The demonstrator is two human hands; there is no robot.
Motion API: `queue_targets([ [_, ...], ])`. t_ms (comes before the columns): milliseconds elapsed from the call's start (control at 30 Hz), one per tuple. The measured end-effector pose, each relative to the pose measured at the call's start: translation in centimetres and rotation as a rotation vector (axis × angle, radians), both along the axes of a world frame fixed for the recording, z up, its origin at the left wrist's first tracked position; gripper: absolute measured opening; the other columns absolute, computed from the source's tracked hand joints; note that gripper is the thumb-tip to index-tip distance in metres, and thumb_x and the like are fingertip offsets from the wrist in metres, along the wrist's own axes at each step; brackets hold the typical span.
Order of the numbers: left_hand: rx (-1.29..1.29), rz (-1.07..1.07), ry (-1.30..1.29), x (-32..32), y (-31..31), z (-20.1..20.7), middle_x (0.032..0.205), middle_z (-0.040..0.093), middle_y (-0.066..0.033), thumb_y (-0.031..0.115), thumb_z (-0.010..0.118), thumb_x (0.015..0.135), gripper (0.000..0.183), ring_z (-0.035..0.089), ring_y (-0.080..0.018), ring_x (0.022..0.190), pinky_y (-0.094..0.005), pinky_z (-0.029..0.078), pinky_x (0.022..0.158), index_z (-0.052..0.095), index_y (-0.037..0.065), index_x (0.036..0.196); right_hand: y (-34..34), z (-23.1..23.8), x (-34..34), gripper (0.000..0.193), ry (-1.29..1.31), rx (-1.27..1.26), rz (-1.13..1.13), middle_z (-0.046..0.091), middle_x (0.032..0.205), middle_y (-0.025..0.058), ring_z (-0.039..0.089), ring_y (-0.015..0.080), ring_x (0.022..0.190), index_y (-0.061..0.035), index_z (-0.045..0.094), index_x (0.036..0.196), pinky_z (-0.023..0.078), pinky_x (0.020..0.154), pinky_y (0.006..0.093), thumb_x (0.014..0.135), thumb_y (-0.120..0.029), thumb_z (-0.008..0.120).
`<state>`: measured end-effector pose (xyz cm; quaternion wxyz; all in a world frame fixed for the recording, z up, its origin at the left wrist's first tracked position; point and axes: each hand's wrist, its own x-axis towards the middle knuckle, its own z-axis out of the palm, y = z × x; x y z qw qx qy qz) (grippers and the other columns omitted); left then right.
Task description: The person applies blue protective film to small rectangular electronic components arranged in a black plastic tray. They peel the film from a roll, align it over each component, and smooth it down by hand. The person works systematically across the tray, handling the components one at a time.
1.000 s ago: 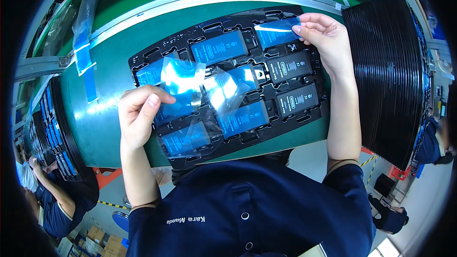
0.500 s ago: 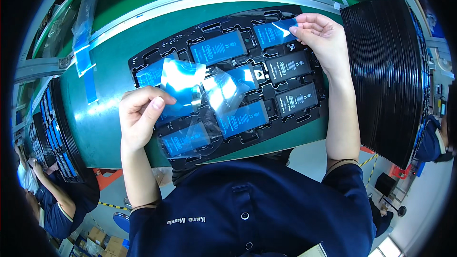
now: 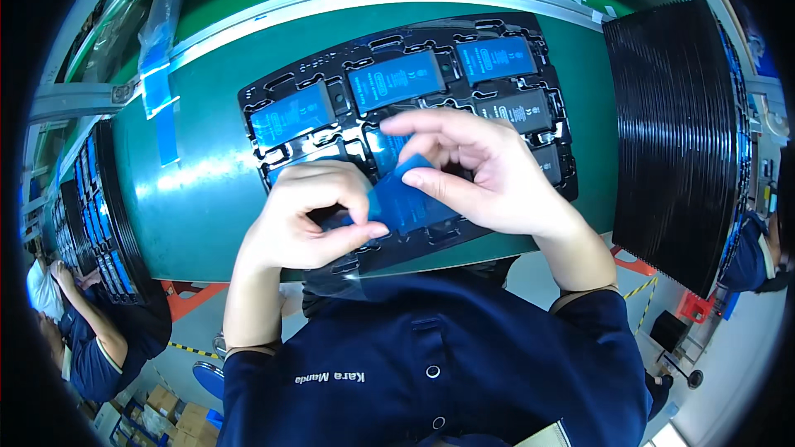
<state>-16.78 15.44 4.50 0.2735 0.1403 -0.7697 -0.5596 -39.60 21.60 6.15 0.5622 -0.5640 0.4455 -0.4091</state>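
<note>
A black moulded tray holds several flat battery packs in its pockets. Blue film covers the upper left pack, the upper middle pack and the upper right pack. Black faces show on two packs at the right, such as this bare pack. Over the tray's middle, my right hand pinches a corner of a loose blue film between thumb and finger. My left hand is closed on the film's left side. Clear film hangs below it. Both hands hide the lower packs.
A tall stack of black trays stands to the right, and another tray stack to the left. A metal rail runs behind the green bench. Blue tape hangs at the far left. A co-worker sits at left.
My right hand has left the upper right pack and come down to the middle, taking hold of the blue film. My left hand has moved right and down with the film, uncovering the upper left pack.
</note>
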Motion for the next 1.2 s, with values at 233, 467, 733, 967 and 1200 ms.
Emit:
queue_targets([
  [233,-0.094,0.278,-0.022,-0.6,0.3,-0.1,0.085,0.067,-0.0111,-0.001,0.072,0.076,0.026,0.064,-0.0187,0.072,-0.0278,0.05,0.064,0.071,-0.001,0.102,0.4,-1.2,1.5,0.045,-0.138,0.026,-0.077,0.068,0.087,0.0063,0.063,0.007,0.075,-0.0036,0.054,0.127,0.053,0.069,0.0241,0.084,0.001,0.067],
  [467,-0.124,0.248,-0.094,-0.3,0.3,-0.1,0.085,0.067,-0.011,-0.001,0.071,0.078,0.017,0.063,-0.0188,0.074,-0.0291,0.049,0.063,0.071,-0.003,0.095,0.2,-1.0,1.4,0.033,0.197,-0.224,-0.105,0.066,0.082,0.0082,0.066,0.0147,0.07,-0.0024,0.064,0.11,0.054,0.063,0.0261,0.078,-0.001,0.073],
  [733,-0.12,0.222,-0.206,-0.5,0.4,-0.1,0.086,0.064,-0.0128,0.004,0.061,0.087,0.011,0.061,-0.0236,0.075,-0.0305,0.048,0.067,0.065,-0.004,0.092,-0.1,-2.1,1.7,0.018,0.403,-0.792,-0.219,0.064,0.081,0.0086,0.062,0.0191,0.068,-0.0019,0.072,0.086,0.05,0.055,0.0275,0.069,0.0,0.077],
  [967,0.109,0.164,-0.193,0.1,-0.1,0.1,0.085,0.063,-0.0105,0.007,0.065,0.085,0.011,0.059,-0.0167,0.073,-0.0277,0.046,0.065,0.066,-0.004,0.088,0.5,-1.9,2.4,0.024,0.383,-0.935,-0.135,0.062,0.087,0.0076,0.059,0.024,0.075,-0.0023,0.07,0.085,0.049,0.061,0.0327,0.062,-0.002,0.077],
  [1200,0.324,0.351,-0.158,0.8,0.0,-0.1,0.08,0.057,-0.0026,0.003,0.065,0.088,0.008,0.053,-0.0059,0.07,-0.0204,0.041,0.06,0.063,-0.004,0.085,4.2,-0.6,0.8,0.01,0.012,-0.596,0.126,0.065,0.087,0.006,0.062,0.0225,0.075,-0.0038,0.07,0.083,0.05,0.066,0.0337,0.076,-0.006,0.076],
])
